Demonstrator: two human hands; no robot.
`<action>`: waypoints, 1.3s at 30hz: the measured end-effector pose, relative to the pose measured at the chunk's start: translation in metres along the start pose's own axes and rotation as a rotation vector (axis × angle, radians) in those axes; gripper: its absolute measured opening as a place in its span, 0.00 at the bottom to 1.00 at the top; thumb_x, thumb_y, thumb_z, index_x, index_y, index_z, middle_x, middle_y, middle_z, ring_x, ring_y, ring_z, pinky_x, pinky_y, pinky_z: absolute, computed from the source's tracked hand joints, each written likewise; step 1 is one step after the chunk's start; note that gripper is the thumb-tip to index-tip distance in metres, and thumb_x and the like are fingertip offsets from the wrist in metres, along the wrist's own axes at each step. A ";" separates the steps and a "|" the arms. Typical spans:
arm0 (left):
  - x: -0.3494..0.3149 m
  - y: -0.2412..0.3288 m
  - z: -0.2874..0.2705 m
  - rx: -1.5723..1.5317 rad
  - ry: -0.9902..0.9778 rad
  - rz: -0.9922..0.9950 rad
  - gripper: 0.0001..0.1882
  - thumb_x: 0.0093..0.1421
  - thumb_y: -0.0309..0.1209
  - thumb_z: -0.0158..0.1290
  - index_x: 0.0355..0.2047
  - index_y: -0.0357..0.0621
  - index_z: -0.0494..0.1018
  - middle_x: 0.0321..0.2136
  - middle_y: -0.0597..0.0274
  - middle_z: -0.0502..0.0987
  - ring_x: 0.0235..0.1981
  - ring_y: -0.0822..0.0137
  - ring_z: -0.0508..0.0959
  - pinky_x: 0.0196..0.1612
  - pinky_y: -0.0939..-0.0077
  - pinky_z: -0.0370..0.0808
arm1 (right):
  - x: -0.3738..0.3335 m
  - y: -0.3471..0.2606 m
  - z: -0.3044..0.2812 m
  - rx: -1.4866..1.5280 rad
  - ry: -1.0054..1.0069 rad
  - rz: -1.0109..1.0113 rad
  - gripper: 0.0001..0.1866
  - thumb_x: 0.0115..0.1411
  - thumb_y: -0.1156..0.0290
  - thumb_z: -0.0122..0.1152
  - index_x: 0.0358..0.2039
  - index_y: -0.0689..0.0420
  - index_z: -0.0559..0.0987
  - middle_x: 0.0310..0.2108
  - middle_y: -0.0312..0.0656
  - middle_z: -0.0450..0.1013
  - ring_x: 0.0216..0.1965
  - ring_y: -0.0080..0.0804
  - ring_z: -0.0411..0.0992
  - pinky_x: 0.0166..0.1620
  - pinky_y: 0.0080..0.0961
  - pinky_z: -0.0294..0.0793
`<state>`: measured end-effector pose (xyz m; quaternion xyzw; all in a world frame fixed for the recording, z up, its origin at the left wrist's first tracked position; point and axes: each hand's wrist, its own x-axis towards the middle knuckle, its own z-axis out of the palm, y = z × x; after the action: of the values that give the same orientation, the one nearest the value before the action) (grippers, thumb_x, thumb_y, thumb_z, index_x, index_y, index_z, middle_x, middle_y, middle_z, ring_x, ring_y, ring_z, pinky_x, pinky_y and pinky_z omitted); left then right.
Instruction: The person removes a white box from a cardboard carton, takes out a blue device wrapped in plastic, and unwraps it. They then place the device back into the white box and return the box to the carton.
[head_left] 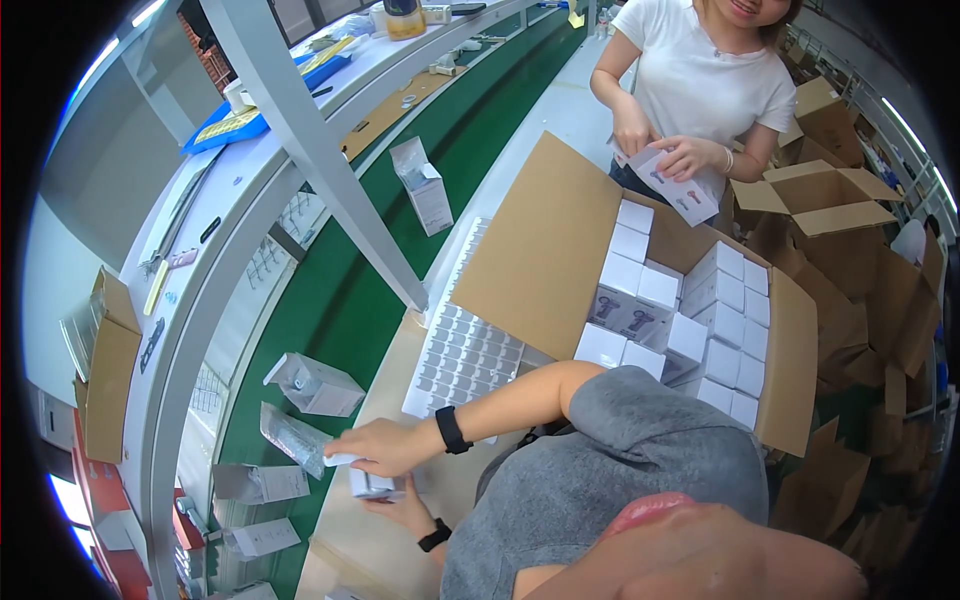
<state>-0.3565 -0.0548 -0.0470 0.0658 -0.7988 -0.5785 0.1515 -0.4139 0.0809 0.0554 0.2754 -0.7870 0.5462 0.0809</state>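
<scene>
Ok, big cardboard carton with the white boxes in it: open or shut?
Open. The brown cardboard carton has a wide flap folded outward, and rows of small white boxes show inside.

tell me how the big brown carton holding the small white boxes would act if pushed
The carton is probably heavy and slow to slide, given the many white boxes inside. Those boxes sit unevenly, so some may shift. Its long open flap would likely swing or bend.

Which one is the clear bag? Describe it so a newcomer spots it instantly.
Find the long green belt. Near the person's right hand, between two open white boxes, lies the clear bag. Unlike those opaque boxes, it is see-through.
</scene>
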 end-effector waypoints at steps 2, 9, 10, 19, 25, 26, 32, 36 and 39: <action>-0.014 -0.025 -0.010 -0.063 0.044 -0.085 0.46 0.43 0.24 0.59 0.57 0.35 0.43 0.54 0.46 0.53 0.55 0.54 0.56 0.58 0.61 0.52 | 0.006 0.002 0.012 0.019 -0.047 -0.012 0.12 0.52 0.73 0.49 0.39 0.55 0.72 0.37 0.48 0.70 0.37 0.45 0.69 0.38 0.33 0.68; -0.015 0.020 -0.053 0.097 -0.183 -0.024 0.28 0.55 0.35 0.50 0.51 0.31 0.56 0.45 0.47 0.66 0.46 0.57 0.68 0.48 0.67 0.64 | 0.031 0.042 0.032 0.347 0.076 -0.033 0.10 0.55 0.72 0.48 0.36 0.58 0.74 0.25 0.45 0.71 0.29 0.38 0.71 0.29 0.30 0.69; -0.013 0.023 -0.054 0.096 -0.186 -0.025 0.28 0.55 0.35 0.50 0.51 0.31 0.56 0.45 0.47 0.66 0.46 0.57 0.68 0.48 0.67 0.64 | 0.036 0.049 0.034 0.429 -0.004 0.056 0.09 0.55 0.72 0.47 0.36 0.58 0.74 0.26 0.43 0.72 0.29 0.34 0.71 0.30 0.28 0.69; -0.006 0.022 -0.059 0.220 -0.134 -0.045 0.28 0.54 0.36 0.52 0.51 0.33 0.59 0.32 0.46 0.73 0.33 0.59 0.74 0.36 0.71 0.70 | 0.040 0.050 0.038 0.972 -0.175 0.748 0.09 0.51 0.76 0.48 0.33 0.62 0.74 0.27 0.41 0.71 0.31 0.29 0.71 0.30 0.28 0.72; -0.012 0.071 -0.052 0.414 -0.204 -0.098 0.31 0.53 0.35 0.53 0.53 0.34 0.57 0.31 0.43 0.73 0.34 0.58 0.74 0.37 0.70 0.69 | 0.050 0.060 0.057 0.778 -0.122 0.594 0.07 0.52 0.74 0.50 0.29 0.61 0.76 0.25 0.39 0.70 0.28 0.24 0.70 0.25 0.24 0.69; -0.014 0.076 -0.054 0.415 -0.200 -0.106 0.31 0.53 0.35 0.53 0.53 0.34 0.57 0.31 0.43 0.73 0.34 0.58 0.74 0.37 0.70 0.69 | 0.049 0.050 0.054 0.776 -0.175 0.618 0.07 0.52 0.74 0.50 0.30 0.61 0.76 0.24 0.39 0.71 0.27 0.24 0.70 0.25 0.24 0.69; -0.029 0.018 -0.065 0.415 -0.114 0.025 0.25 0.57 0.36 0.46 0.50 0.31 0.60 0.26 0.44 0.73 0.28 0.55 0.72 0.33 0.66 0.68 | 0.041 0.038 0.056 0.674 -0.301 0.611 0.07 0.51 0.75 0.50 0.30 0.60 0.76 0.23 0.38 0.71 0.25 0.25 0.70 0.27 0.23 0.69; -0.033 0.021 -0.075 0.342 -0.151 0.000 0.22 0.61 0.38 0.40 0.47 0.28 0.62 0.27 0.43 0.72 0.26 0.54 0.71 0.31 0.66 0.67 | 0.037 0.067 0.059 0.264 -0.190 0.212 0.07 0.51 0.74 0.51 0.31 0.59 0.75 0.23 0.36 0.71 0.25 0.26 0.70 0.29 0.23 0.69; -0.034 0.024 -0.084 0.286 -0.138 -0.140 0.22 0.62 0.38 0.37 0.45 0.27 0.63 0.30 0.43 0.71 0.28 0.54 0.71 0.32 0.67 0.68 | 0.024 -0.006 0.016 0.269 0.165 0.036 0.09 0.52 0.73 0.50 0.34 0.59 0.74 0.21 0.36 0.70 0.25 0.27 0.70 0.28 0.22 0.69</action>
<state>-0.2957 -0.1131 -0.0066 0.1023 -0.8748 -0.4715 0.0446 -0.4284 0.0567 0.0648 0.2238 -0.7022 0.6689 0.0975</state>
